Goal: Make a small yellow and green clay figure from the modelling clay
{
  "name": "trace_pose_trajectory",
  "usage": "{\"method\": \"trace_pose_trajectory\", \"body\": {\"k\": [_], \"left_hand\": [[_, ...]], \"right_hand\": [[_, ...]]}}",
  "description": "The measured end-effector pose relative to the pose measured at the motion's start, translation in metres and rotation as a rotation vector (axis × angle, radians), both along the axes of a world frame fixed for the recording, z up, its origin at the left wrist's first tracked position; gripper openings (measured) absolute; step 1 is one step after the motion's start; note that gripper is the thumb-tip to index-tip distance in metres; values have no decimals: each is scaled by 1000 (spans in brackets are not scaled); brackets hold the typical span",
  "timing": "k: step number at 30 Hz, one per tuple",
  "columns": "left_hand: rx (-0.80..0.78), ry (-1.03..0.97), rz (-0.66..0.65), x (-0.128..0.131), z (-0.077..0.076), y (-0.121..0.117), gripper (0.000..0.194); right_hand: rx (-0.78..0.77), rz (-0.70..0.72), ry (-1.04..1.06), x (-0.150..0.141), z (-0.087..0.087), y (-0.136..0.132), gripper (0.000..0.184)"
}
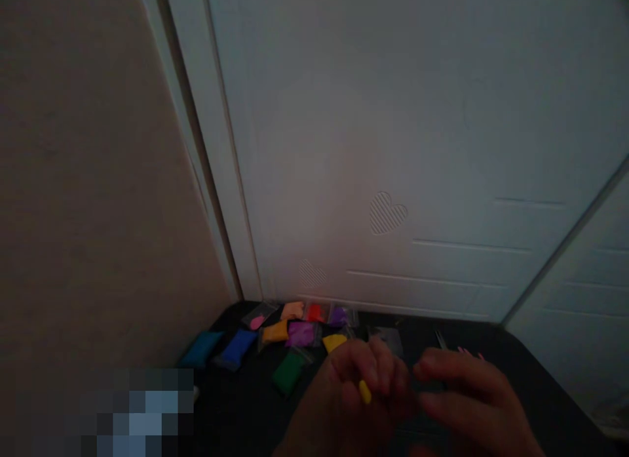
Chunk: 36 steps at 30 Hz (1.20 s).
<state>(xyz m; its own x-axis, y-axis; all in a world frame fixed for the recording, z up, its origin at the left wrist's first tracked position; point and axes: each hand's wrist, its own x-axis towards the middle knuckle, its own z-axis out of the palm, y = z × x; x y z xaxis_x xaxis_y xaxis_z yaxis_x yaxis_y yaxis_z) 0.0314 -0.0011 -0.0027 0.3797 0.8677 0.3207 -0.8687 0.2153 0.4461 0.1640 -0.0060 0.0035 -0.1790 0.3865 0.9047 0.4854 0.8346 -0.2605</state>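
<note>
My left hand [361, 391] has its fingers curled, with a small yellow piece of what looks like modelling clay [365, 392] pinched between thumb and fingertips. Just to the right, my right hand [472, 398] points toward it with thumb and forefinger apart and nothing visible between them. Behind my left hand lies a bag of yellow clay [335, 343], partly covered by the fingers. A green bag [289, 372] rests to the left of that hand. The picture is dim, and the lower fingers of both hands are hard to make out.
Several small bags lie on the dark table [236, 404], including a blue bag [238, 347], a teal bag [202, 349], an orange bag [275, 332] and a magenta bag [303, 334]. A slim metallic tool [440, 339] lies behind my right hand. A white panel [314, 149] rises behind the table.
</note>
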Motion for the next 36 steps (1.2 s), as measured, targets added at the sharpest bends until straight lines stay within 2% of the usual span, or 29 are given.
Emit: {"method": "trace_pose_trajectory", "body": {"k": [3,6,9,14,20,27,33,36], "left_hand": [[17,43,20,0,3,0,32],[67,70,47,-2,6,2,32],[73,103,100,-4,6,3,26],[149,111,152,-8,2,4,14],[191,266,220,-13,7,2,13],[224,202,150,-15,8,0,11],[295,283,223,-18,6,-1,8],[267,252,201,-17,6,0,8]], "right_hand": [[93,31,-103,0,9,3,22],[69,36,-130,-3,14,1,21],[38,10,-138,-3,14,-1,20],[78,22,-170,-1,14,-2,19],[47,46,-134,-6,13,-8,23],[-30,-1,-93,-7,10,-16,24],[-72,-20,-68,-12,8,-20,24],[-76,-20,-60,-13,9,-21,22]]}}
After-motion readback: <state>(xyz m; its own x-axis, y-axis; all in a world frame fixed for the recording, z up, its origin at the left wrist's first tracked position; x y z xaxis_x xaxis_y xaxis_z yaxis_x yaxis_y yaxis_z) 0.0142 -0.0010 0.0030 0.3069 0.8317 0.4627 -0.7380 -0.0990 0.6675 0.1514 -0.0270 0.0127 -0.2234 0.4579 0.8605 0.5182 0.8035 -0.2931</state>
